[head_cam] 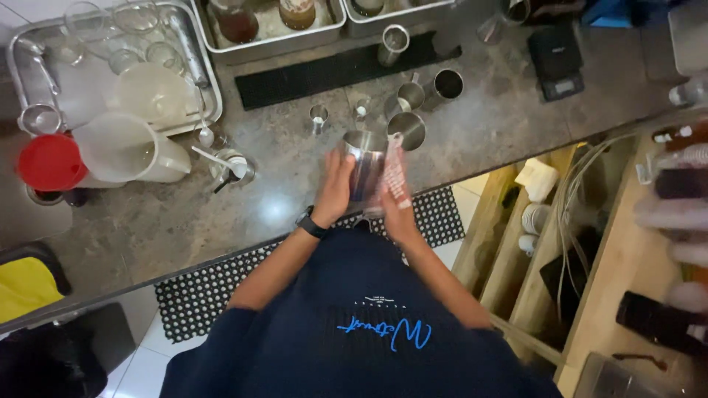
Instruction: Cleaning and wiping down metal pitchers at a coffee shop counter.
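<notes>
My left hand (333, 189), with a black watch on its wrist, grips the side of a steel pitcher (366, 156) that stands near the front edge of the grey stone counter (221, 214). My right hand (397, 212) holds a small red and white packet (397, 175) against the right side of the pitcher, near its rim. The picture is blurred around both hands, so I cannot tell if the packet is torn open. Another steel cup (407, 130) stands just behind the pitcher.
A metal tray (215, 96) of glassware and a clear plastic jug (125, 149) sit at the left beside a red lid (49, 162). Small steel cups (446, 83), a black bar mat (324, 70) and a scale (557, 63) lie further back. Wooden shelves (516, 243) are at the right.
</notes>
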